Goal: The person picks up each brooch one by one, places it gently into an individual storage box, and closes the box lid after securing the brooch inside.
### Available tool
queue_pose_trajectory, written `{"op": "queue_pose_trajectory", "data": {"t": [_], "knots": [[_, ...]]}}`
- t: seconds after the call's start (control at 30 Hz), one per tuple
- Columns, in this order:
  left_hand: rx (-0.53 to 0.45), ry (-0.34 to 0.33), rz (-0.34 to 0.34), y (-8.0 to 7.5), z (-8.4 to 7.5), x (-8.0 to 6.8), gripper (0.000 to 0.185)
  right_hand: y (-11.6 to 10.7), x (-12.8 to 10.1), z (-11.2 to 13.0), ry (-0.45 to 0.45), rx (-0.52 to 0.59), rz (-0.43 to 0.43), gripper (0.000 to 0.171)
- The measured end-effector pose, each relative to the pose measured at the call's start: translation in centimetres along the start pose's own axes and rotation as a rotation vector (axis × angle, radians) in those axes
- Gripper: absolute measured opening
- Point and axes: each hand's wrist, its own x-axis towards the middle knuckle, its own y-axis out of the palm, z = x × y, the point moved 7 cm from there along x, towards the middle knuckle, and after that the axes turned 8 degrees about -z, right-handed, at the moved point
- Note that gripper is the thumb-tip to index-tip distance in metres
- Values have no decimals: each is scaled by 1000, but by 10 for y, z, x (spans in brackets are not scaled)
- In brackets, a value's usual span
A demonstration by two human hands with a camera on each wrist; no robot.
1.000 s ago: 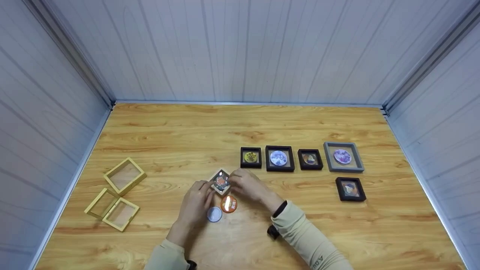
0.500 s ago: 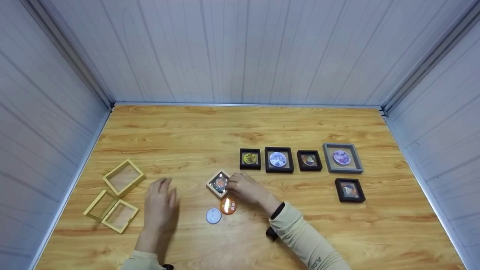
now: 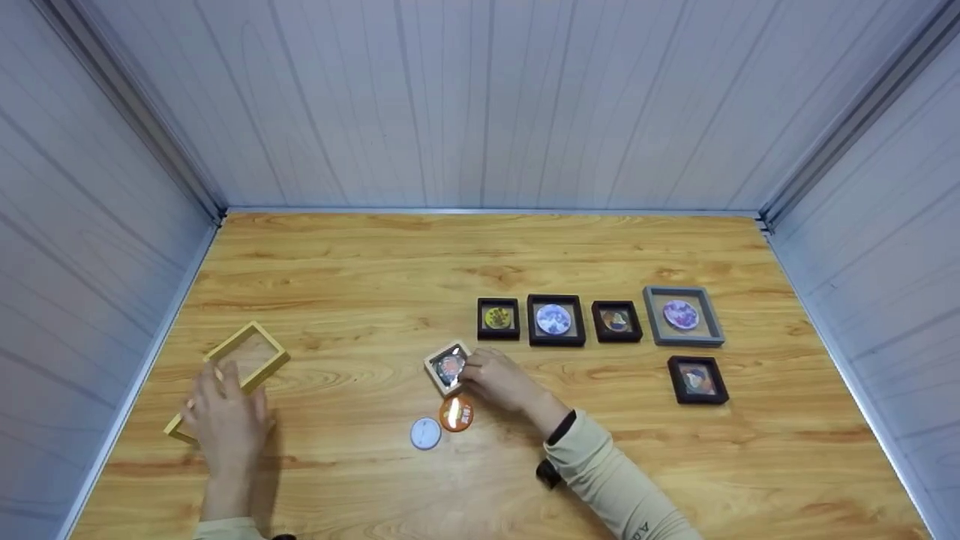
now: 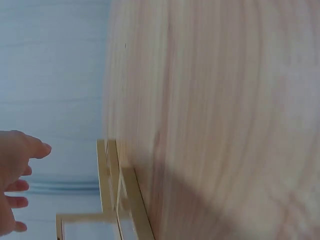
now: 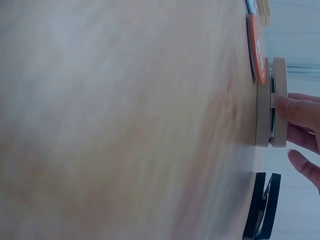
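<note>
My right hand [image 3: 501,379] pinches the right side of a small beige display frame [image 3: 442,370], which has a dark picture with a round orange piece behind its clear film. Thumb and fingers grip its upper half in the right wrist view [image 5: 280,125]. Just in front of it lie an orange button badge [image 3: 457,414] and a white badge [image 3: 425,433] with its pin side up. At the left, my left hand [image 3: 229,427] hovers over a hinged yellow frame [image 3: 178,429], hiding most of it. Its fingers [image 4: 19,186] are loosely spread and hold nothing. A second yellow frame [image 3: 271,365] lies just beyond.
Right of the middle, several dark frames with round pieces stand in a row, among them a black frame [image 3: 556,320]. A larger grey frame [image 3: 684,316] ends that row, with another black frame [image 3: 697,380] in front. Pale panel walls [image 3: 480,105] enclose the wooden table.
My left hand has let go of the beige frame and moved left to the yellow frames. The right hand keeps its grip, and the beige frame has turned slightly.
</note>
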Motion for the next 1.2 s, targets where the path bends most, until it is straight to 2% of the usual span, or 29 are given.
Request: {"op": "queue_pose_trajectory", "data": {"t": [0.17, 0.37, 0.57, 0.67, 0.9, 1.2], "knots": [[75, -173, 101, -6, 30, -3, 61, -4, -5, -1, 22, 16, -3, 9], [66, -246, 106, -9, 49, -9, 70, -8, -11, -2, 41, 15, 0, 10], [41, -305, 105, -8, 58, -13, 64, -12, -18, -3, 62, 0, 20, 9], [34, -315, 110, -8, 60, -16, 56, -15, -22, -3, 73, -10, 30, 9], [-15, -266, 39, -14, 55, -15, 32, -22, -34, -4, 112, -3, 56, 11], [-59, -261, 20, -19, 50, -17, 24, -30, -49, -4, 130, 5, 69, 11]]}}
